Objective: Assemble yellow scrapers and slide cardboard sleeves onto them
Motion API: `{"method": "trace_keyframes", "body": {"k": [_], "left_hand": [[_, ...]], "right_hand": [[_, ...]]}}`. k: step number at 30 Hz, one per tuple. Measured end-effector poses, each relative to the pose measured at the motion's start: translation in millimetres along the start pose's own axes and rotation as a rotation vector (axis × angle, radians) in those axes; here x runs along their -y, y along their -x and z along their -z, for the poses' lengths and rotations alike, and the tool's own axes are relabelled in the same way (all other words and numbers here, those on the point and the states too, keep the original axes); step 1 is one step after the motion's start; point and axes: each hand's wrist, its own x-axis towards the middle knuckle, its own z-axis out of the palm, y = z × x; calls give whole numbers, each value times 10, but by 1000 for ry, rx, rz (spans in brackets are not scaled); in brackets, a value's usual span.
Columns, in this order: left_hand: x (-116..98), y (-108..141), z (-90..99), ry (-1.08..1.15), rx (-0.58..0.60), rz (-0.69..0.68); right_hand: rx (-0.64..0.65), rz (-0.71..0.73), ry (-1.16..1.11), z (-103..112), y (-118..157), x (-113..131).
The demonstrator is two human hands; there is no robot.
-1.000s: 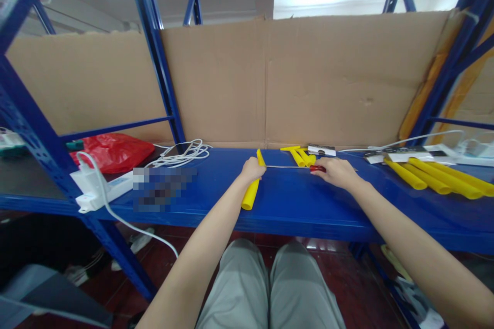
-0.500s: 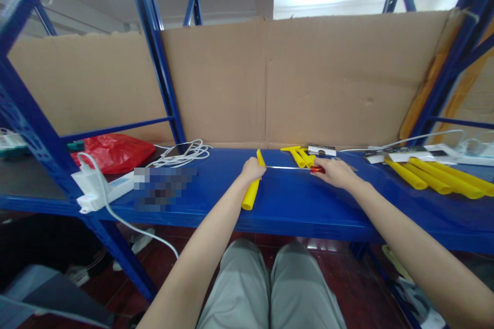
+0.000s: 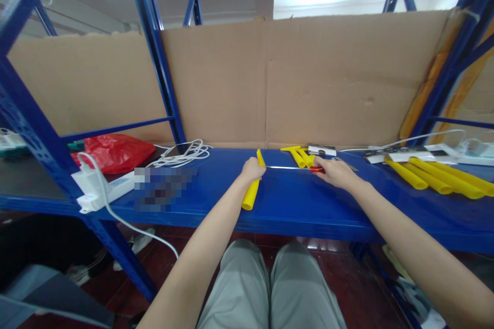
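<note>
My left hand is wrapped round the middle of a yellow tube, which lies tilted above the blue shelf, its open end toward me. In my right hand is a screwdriver with a red handle, held level. Its long metal shaft points left and reaches the tube beside my left fingers; whether the tip enters the tube is hidden. Just behind the shaft lie several short yellow pieces, one of them crosswise.
Several longer yellow tubes rest at the right on the blue shelf. At the left are a white power strip, coiled white cable and a red plastic bag. A cardboard panel stands behind.
My right hand has shifted very slightly on the screwdriver's handle. My left hand and the yellow tube stay where they were.
</note>
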Motion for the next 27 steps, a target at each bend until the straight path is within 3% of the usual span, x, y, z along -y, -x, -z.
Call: {"method": "trace_keyframes", "body": {"k": [4, 13, 20, 27], "left_hand": [[7, -5, -7, -11, -11, -11], [-7, 4, 5, -32, -6, -3], [-3, 3, 0, -10, 0, -9], [2, 1, 0, -8, -3, -11]], "right_hand": [[-26, 29, -19, 28, 5, 3], [42, 8, -55, -16, -4, 7], [-24, 25, -49, -45, -7, -20], [-14, 75, -71, 13, -3, -22]]}}
